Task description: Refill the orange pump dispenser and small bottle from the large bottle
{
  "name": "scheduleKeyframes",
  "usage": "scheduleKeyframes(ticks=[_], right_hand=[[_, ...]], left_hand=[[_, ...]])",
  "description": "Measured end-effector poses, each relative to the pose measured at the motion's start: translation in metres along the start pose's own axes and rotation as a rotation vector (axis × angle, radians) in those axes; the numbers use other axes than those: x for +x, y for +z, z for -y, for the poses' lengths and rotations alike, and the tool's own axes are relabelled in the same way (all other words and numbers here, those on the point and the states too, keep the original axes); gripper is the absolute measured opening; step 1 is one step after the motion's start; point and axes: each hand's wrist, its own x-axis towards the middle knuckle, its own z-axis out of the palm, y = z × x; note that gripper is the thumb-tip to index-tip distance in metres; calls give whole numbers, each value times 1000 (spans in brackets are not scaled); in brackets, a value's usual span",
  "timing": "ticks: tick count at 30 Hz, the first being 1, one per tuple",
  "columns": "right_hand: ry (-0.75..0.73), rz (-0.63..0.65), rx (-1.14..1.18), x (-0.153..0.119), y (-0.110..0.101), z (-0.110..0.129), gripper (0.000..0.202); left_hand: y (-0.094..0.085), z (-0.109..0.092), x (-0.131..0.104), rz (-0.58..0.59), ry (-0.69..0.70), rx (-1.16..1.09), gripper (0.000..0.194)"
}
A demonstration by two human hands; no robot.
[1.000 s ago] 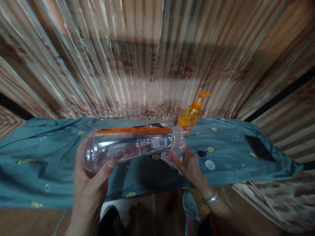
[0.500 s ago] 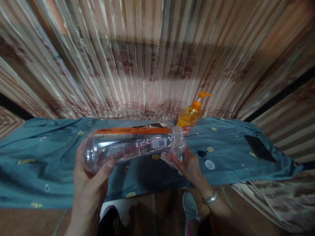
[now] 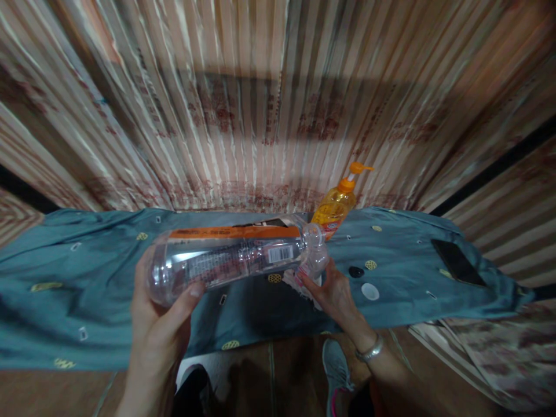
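My left hand [image 3: 163,318] is wrapped round the base of a large clear plastic bottle [image 3: 234,258] with an orange-edged label and a barcode. The bottle lies almost level, its neck pointing right and tilted slightly up. At that neck, a small clear plastic bottle [image 3: 318,259] is gripped by my right hand [image 3: 334,295]. The two mouths seem to meet, though I cannot tell if they touch. A crumpled whitish tissue or wrapper [image 3: 313,300] shows under my right fingers; whether the hand holds it is unclear. No liquid is visible in either clear bottle.
An orange pump bottle [image 3: 334,205] with yellow liquid stands behind the bottle necks. To the right on the teal cloth [image 3: 95,249] are a black round cap [image 3: 356,271], a white disc [image 3: 370,291] and a dark phone [image 3: 458,262]. A striped curtain [image 3: 243,116] hangs behind.
Almost nothing differs. Both hands keep the two bottles in the same place, apart from a very slight shift of the left hand.
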Motion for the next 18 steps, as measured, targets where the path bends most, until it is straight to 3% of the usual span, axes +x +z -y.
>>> scheduleKeyframes(ticks=[13,18], right_hand=[[-5,-5,-26,1,-1,4,81],[9,9,-37,0,-3,4,70]], left_hand=[[9,-8,-1,-60,-36,-36,91],[1,0,0,-7,-12,-33,86]])
